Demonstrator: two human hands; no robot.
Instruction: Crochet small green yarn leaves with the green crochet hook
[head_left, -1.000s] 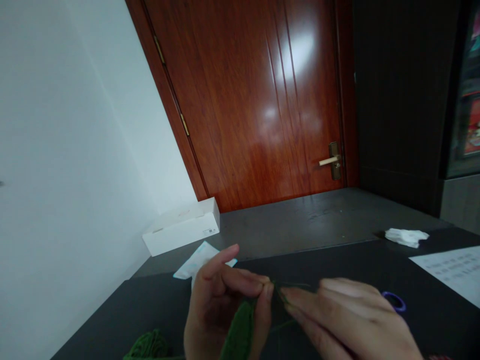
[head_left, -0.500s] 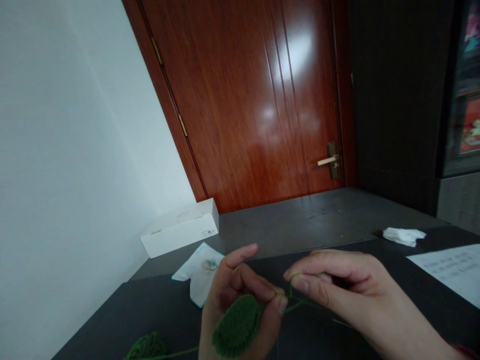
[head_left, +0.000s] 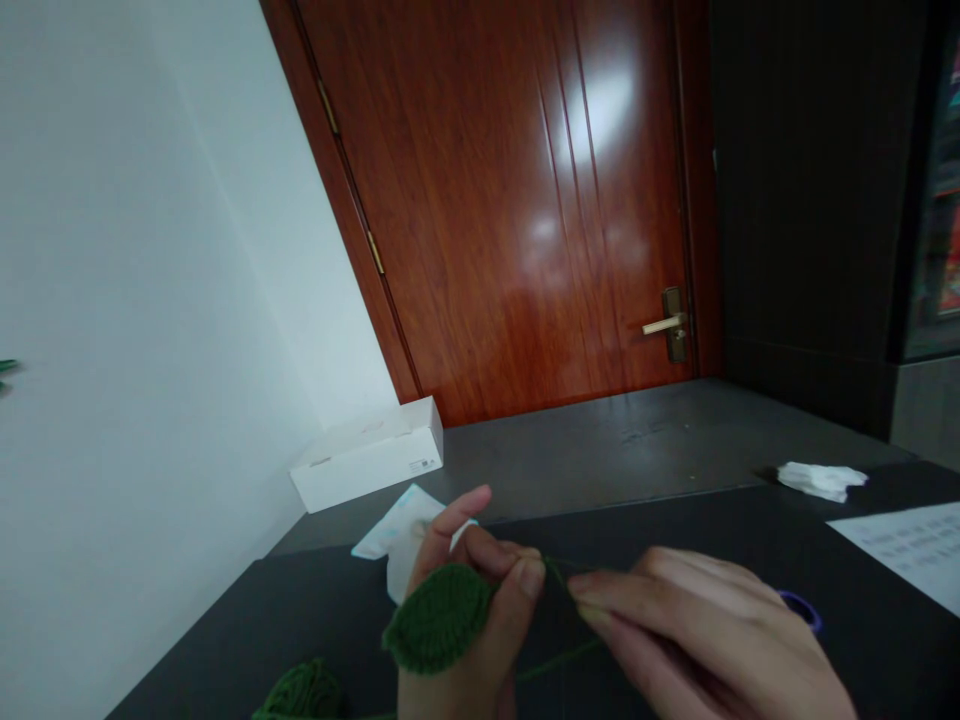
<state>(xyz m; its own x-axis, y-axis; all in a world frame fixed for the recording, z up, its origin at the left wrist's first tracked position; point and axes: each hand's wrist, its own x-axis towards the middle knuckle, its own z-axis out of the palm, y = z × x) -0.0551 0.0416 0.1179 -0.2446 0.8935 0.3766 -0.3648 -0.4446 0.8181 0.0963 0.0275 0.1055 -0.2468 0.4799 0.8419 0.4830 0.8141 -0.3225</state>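
Note:
A green crocheted leaf-shaped piece (head_left: 439, 618) lies against the palm side of my left hand (head_left: 480, 600). The thumb and fingertips of that hand pinch green yarn at one end of the piece, with another finger raised. To the right, my right hand (head_left: 697, 630) has its thumb and index finger closed on a strand of green yarn (head_left: 559, 662). Thin yarn runs between the two hands. Whether a hook or needle is in the right hand cannot be seen. At the lower left sits a ball of green yarn (head_left: 300, 690), cut off by the frame edge.
Behind my left hand lies a white packet with blue edges (head_left: 397, 530). A white box (head_left: 367, 455) stands by the wall. At right on the dark table (head_left: 637, 450) are a crumpled tissue (head_left: 821, 480), a printed sheet (head_left: 907, 545) and a purple ring (head_left: 802, 610) partly behind my right hand.
My right hand has moved down and turned more palm-down, still pinching yarn. My left hand and the crocheted piece have shifted left. The purple ring has come into view.

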